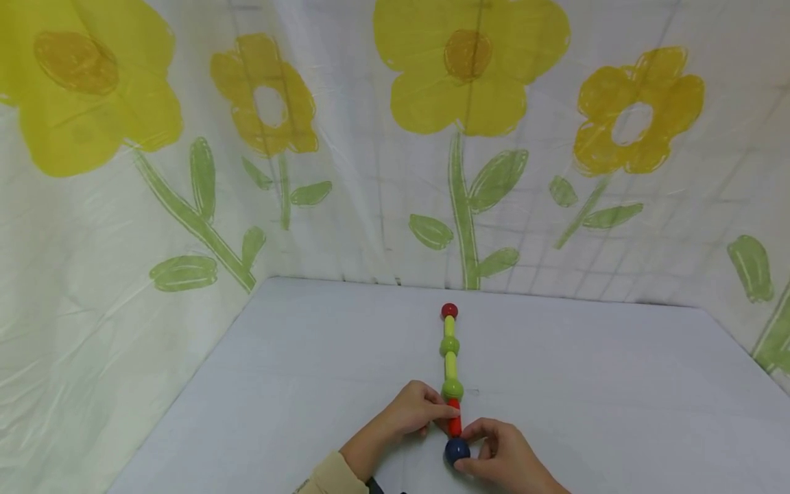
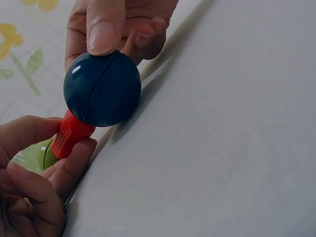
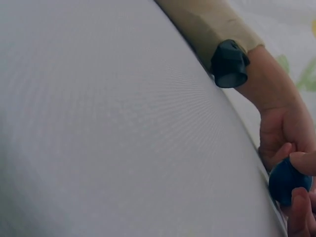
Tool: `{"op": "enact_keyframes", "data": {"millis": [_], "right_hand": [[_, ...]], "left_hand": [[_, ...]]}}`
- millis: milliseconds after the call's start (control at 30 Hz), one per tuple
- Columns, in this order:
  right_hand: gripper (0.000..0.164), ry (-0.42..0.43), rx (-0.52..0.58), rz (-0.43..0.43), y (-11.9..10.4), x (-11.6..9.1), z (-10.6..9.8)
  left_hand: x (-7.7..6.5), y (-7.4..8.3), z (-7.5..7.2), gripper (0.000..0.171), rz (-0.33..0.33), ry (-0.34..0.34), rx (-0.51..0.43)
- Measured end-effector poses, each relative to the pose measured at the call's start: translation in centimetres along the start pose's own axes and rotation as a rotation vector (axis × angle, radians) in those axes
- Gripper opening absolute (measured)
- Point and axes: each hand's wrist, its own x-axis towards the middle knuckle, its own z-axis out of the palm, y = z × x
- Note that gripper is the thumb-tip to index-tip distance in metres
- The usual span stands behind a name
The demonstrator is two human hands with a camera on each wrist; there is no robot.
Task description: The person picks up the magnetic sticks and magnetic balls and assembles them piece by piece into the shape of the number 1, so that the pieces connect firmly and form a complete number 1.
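A straight chain of balls and rods lies on the white table. At its near end is a dark blue ball (image 1: pixel 457 451), pinched between the thumb and fingers of my right hand (image 1: pixel 503 453). My left hand (image 1: pixel 415 412) pinches the red rod (image 1: pixel 454 416), which touches the blue ball. Beyond it come a green ball (image 1: pixel 452 390), a yellow rod (image 1: pixel 450 367), a second green ball (image 1: pixel 450 345), another yellow rod and a red ball (image 1: pixel 449 311) at the far end. In the left wrist view, the blue ball (image 2: pixel 102 89) shows a seam and meets the ridged red rod (image 2: pixel 71 134).
The white tabletop (image 1: pixel 333 336) stretches to both sides of the chain. Behind it hangs a pale curtain (image 1: pixel 364 171) printed with yellow flowers. A dark camera mount (image 3: pixel 230 64) sits on the left wrist, by a beige sleeve (image 3: pixel 212 29).
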Motion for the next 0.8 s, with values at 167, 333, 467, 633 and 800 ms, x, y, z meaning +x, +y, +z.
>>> {"op": "enact_keyframes", "data": {"millis": [167,333,467,633,800], "right_hand": [[0.047,0.038,-0.012,0.013,-0.18,-0.07,0.08],[0.047,0.046,-0.007,0.014,-0.14,0.0,0.16],[0.048,0.05,-0.007,0.017,-0.08,0.12,0.23],[0.049,0.051,-0.015,0.025,-0.02,0.19,0.3],[0.049,0.044,-0.013,0.02,0.07,0.26,0.29]], "left_hand": [[0.06,0.03,0.04,0.02,0.002,-0.002,0.0],[0.07,-0.05,0.05,0.019,0.001,-0.002,-0.011],[0.1,-0.03,0.02,0.02,0.006,0.0,-0.003],[-0.07,0.08,0.01,0.02,0.004,0.003,-0.002],[-0.13,0.17,-0.07,0.02,-0.008,0.0,-0.001]]}}
